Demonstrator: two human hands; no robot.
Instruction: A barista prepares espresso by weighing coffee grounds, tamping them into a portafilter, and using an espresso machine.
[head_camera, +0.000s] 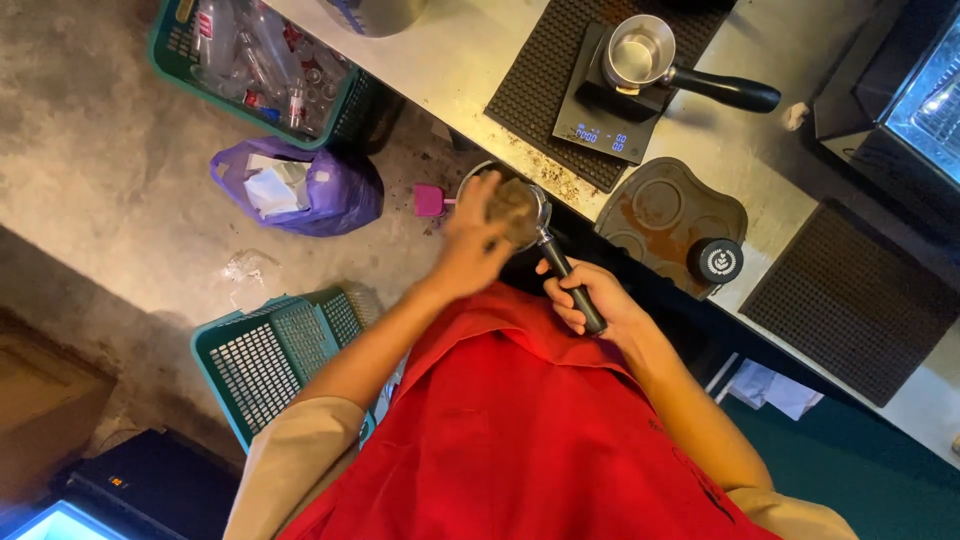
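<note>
My right hand (592, 297) grips the black handle of a portafilter (548, 243), which is held out in front of my red apron. My left hand (474, 238) is at the portafilter's round metal basket, fingers closed on a brownish cloth (515, 205) pressed into the basket. Both are held beside the counter edge, over a dark round bin (478, 178) that is mostly hidden by my left hand.
On the steel counter (480, 55) a second portafilter (645, 55) rests on a black scale (605, 115) with a lit display. A brown tamping mat (665, 205), a black tamper (716, 260) and a black mat (850, 300) lie nearby. Green baskets (270, 350) and a purple bag (320, 190) are on the floor.
</note>
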